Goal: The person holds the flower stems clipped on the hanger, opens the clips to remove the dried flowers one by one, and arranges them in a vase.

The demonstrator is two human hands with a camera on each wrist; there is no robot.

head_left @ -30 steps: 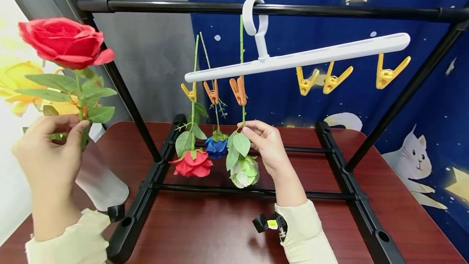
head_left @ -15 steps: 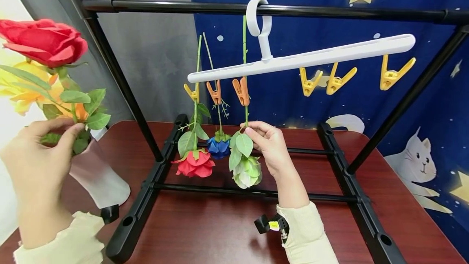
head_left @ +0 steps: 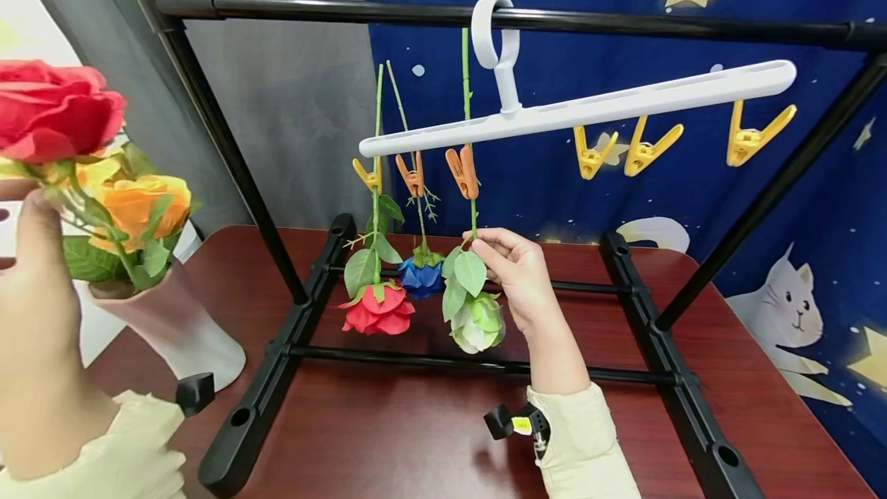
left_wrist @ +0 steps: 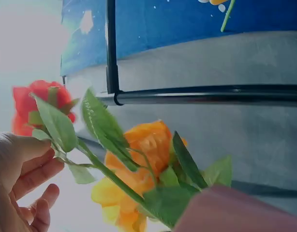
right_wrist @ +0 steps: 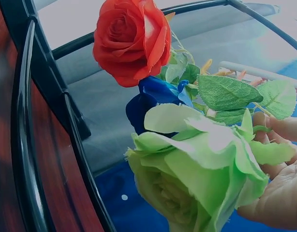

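Pinching the stem of a pale green flower (head_left: 476, 322) clipped upside down under the white hanger (head_left: 582, 108), the right hand (head_left: 516, 276) grips; left hand (head_left: 31, 283) grasps a red rose (head_left: 51, 110) left of the hanger.

Left hand (head_left: 31, 283): cut off by the head view's left edge; grip on the stem hidden there. Red rose (head_left: 55, 110) above it: partly cropped at the same edge. Vase (left_wrist: 235, 210) beside the left hand: blurred, cut by the wrist frame's bottom. Right hand (right_wrist: 279, 183): fingertips only, rest beyond the frame edge. Green rose (right_wrist: 197, 179): stem hidden behind leaves.
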